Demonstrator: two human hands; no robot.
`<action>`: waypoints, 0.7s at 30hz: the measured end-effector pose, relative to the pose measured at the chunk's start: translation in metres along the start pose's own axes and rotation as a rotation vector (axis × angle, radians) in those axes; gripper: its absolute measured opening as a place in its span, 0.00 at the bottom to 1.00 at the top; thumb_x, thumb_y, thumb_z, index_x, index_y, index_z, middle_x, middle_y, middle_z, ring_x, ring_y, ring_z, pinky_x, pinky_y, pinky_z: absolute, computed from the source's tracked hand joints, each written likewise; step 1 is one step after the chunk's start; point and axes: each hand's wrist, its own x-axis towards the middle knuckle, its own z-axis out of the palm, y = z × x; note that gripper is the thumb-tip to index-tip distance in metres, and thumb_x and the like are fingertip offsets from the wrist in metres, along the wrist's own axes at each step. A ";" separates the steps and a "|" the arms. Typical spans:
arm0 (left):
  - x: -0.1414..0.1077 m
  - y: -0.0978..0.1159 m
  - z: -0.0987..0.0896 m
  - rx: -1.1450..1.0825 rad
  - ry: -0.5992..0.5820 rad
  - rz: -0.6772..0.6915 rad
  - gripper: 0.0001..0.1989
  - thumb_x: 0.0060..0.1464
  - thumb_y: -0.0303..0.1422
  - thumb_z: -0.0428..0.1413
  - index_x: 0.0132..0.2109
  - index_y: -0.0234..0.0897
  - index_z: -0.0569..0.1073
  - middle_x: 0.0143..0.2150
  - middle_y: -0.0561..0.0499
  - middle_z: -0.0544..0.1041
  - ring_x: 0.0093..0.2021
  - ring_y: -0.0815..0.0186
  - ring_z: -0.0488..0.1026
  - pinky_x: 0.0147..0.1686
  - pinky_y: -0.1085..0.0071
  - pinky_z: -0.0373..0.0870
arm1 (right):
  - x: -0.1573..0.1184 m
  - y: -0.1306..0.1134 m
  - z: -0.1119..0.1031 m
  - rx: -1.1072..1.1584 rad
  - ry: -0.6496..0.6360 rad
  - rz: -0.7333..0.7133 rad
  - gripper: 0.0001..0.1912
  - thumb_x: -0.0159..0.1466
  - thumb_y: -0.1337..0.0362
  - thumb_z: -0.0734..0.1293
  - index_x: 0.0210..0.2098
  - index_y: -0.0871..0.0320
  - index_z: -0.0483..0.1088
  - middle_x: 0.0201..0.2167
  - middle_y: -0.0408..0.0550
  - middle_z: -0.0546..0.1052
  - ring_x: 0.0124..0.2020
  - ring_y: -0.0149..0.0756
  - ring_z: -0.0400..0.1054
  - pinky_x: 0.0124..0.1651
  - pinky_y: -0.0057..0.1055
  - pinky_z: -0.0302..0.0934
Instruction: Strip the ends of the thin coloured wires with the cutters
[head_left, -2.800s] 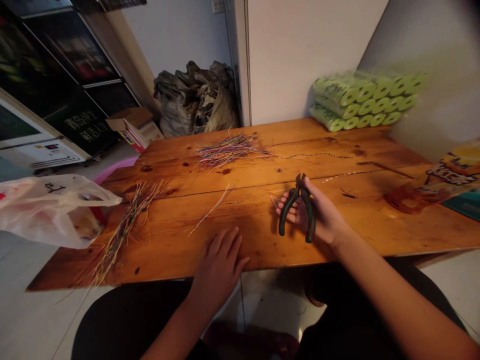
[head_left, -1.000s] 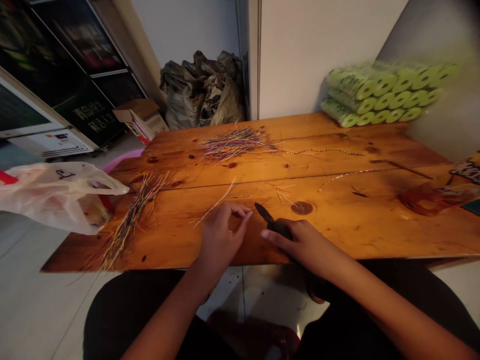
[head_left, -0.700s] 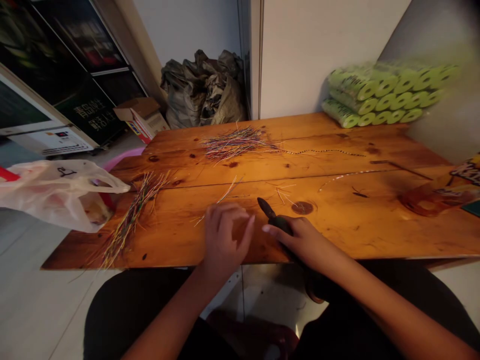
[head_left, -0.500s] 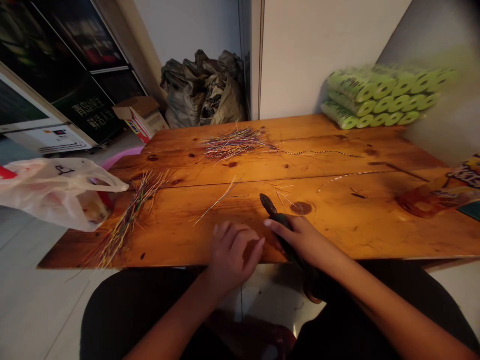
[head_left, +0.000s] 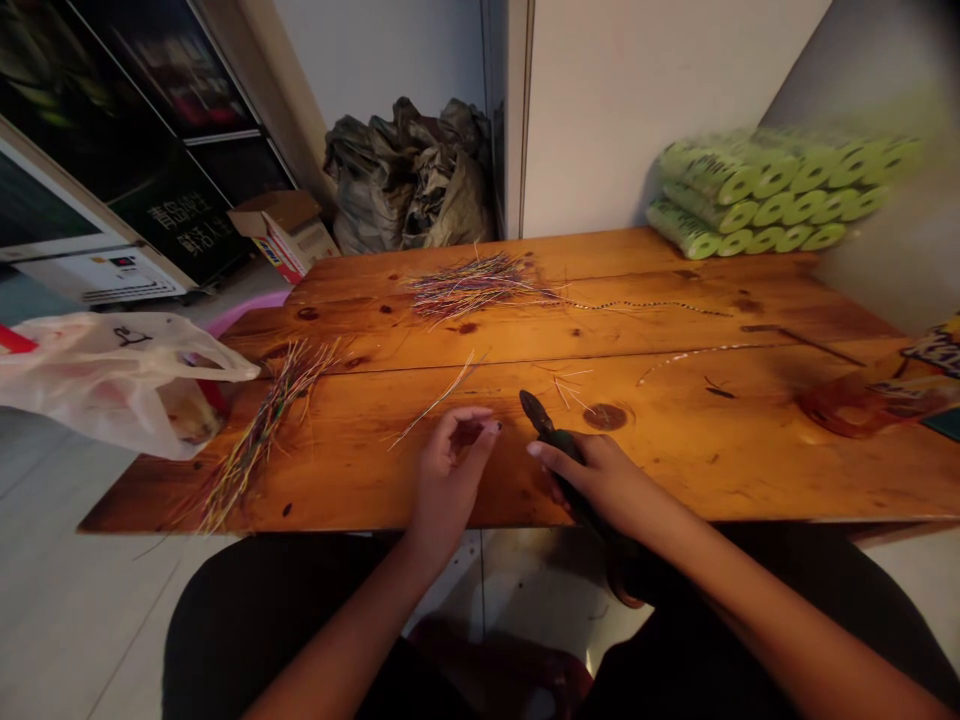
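Note:
My right hand (head_left: 611, 480) is wrapped round dark-handled pliers (head_left: 537, 410), their jaws pointing forward and left over the table. My left hand (head_left: 450, 465) is just left of them, fingers curled and thumb near the index fingertip. A tiny dark speck shows at that thumb tip, too small to name. Ahead of this hand lie a few thin loose wires (head_left: 439, 400). Beyond the pliers there are short pale wire pieces (head_left: 570, 388). A bundle of coloured wires (head_left: 270, 425) rests at the table's left, and a larger wire pile (head_left: 472, 287) lies at the back.
The wooden table (head_left: 720, 450) has a twisted wire strand (head_left: 645, 305), a pale strand (head_left: 697, 350) and a thin dark rod (head_left: 817, 345). An orange-tinted container (head_left: 847, 405) stands right. Packed green rolls (head_left: 780, 200) sit at the back; a plastic bag (head_left: 127, 380) is at left.
My left hand has lifted and turned, its fingers drawing from a loose spread over the table edge into a curl with thumb near index. My right hand and the pliers stay nearly still.

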 end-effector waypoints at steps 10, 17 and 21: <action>0.003 -0.004 -0.001 0.103 0.073 0.066 0.07 0.52 0.37 0.56 0.32 0.38 0.73 0.31 0.53 0.76 0.34 0.69 0.72 0.37 0.71 0.69 | 0.000 0.000 0.001 0.043 -0.030 0.033 0.27 0.62 0.43 0.56 0.19 0.58 0.63 0.16 0.43 0.67 0.20 0.29 0.62 0.26 0.29 0.56; 0.001 -0.005 -0.002 0.185 0.107 0.109 0.08 0.52 0.37 0.56 0.30 0.36 0.71 0.29 0.53 0.75 0.31 0.69 0.71 0.36 0.70 0.68 | 0.001 0.001 0.002 0.029 -0.046 -0.020 0.25 0.63 0.45 0.57 0.22 0.58 0.65 0.19 0.44 0.69 0.22 0.31 0.62 0.29 0.29 0.57; 0.000 -0.005 -0.001 0.204 0.089 0.141 0.08 0.53 0.37 0.56 0.31 0.37 0.71 0.30 0.52 0.74 0.33 0.68 0.72 0.37 0.69 0.68 | 0.001 0.000 0.003 0.057 -0.064 -0.028 0.24 0.64 0.46 0.57 0.22 0.58 0.65 0.19 0.44 0.69 0.22 0.31 0.62 0.28 0.30 0.57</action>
